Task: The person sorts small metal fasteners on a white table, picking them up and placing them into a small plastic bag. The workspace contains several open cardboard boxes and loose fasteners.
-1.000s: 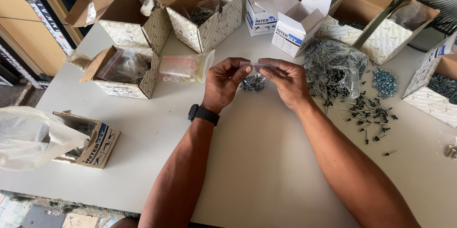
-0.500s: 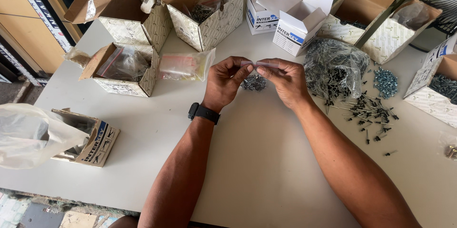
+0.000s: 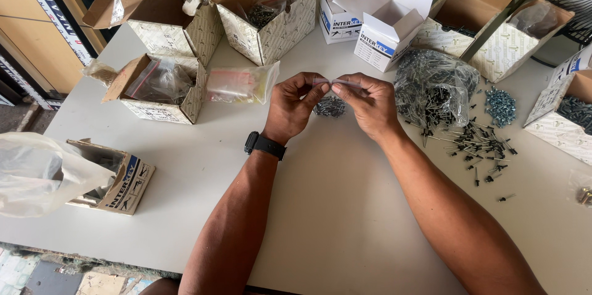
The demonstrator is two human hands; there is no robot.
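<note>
Both my hands are raised over the middle of the white table (image 3: 320, 208), pinching the top edge of a small clear plastic bag (image 3: 330, 81) between thumbs and fingers. My left hand (image 3: 293, 107), with a black watch on its wrist, grips the bag's left end. My right hand (image 3: 369, 105) grips its right end. A clump of small dark screws (image 3: 329, 107) shows between the two hands, low in the bag; I cannot tell whether the bag rests on the table.
Open cardboard boxes (image 3: 161, 82) with bagged hardware line the left and back. White boxes (image 3: 385, 30) stand behind my hands. A large plastic bag of dark rivets (image 3: 435, 85) lies right, with loose rivets (image 3: 481, 147) and silver screws (image 3: 498, 105) beside it.
My hands have barely moved; the fingers shifted slightly along the bag's top edge. Nothing else has changed.
</note>
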